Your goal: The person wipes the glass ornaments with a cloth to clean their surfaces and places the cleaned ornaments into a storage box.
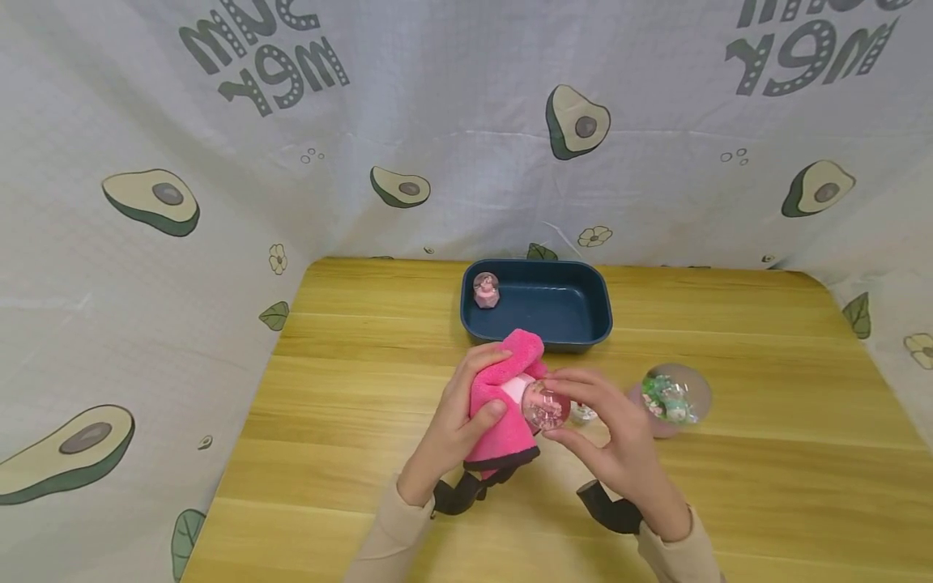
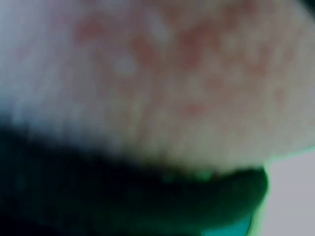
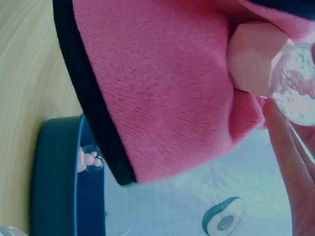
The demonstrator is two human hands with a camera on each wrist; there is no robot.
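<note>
A small snow globe [image 1: 547, 406] with a clear ball and a faceted pale pink base [image 3: 256, 59] is between my two hands over the table. With my left hand [image 1: 455, 413] I grip a bright pink cloth [image 1: 503, 433] with dark edging, bunched around the globe's base. The thumb and fingers of my right hand [image 1: 627, 433] pinch the clear ball from the right. In the right wrist view the cloth hangs wide beside the base, and a fingertip lies where base and ball meet. Blurred skin and a dark shape fill most of the left wrist view.
A dark blue bin [image 1: 557, 312] stands behind my hands, with another small pink snow globe [image 1: 486, 290] in its left end. To the right sits a larger snow globe [image 1: 674, 397] with green figures. A small clear object [image 1: 581, 413] shows partly behind my right hand.
</note>
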